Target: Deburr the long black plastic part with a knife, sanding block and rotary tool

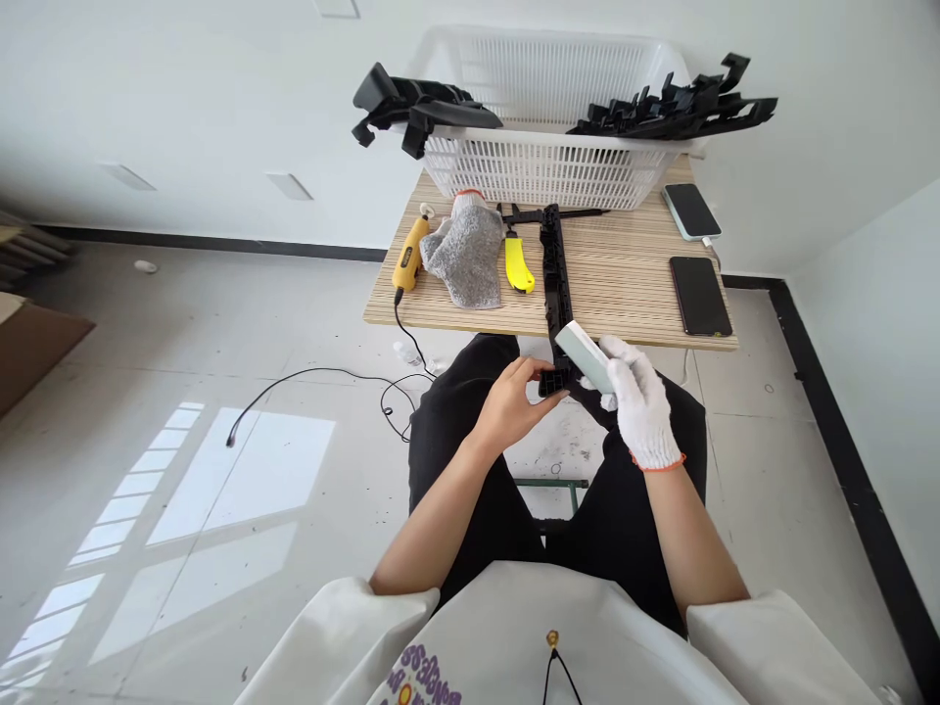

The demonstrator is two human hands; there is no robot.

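My bare left hand (512,403) pinches the near end of a long black plastic part (556,279), which reaches away from me over the table's front edge. In a white knitted glove with an orange cuff, my right hand (637,399) grips a pale grey-green block with a white face (586,354), perhaps a sanding block. That block is tilted close above the black part's near end; whether they touch I cannot tell. Left of the part lie a yellow-handled cutter (518,264), a grey cloth or glove (467,257) and a yellow corded tool (409,257).
A white plastic basket (529,166) at the back of the wooden table (624,313) bears black plastic parts (433,106) sticking over its rim. Two phones (700,296) lie at the right, one on a cable. A black cord (315,370) trails over the floor.
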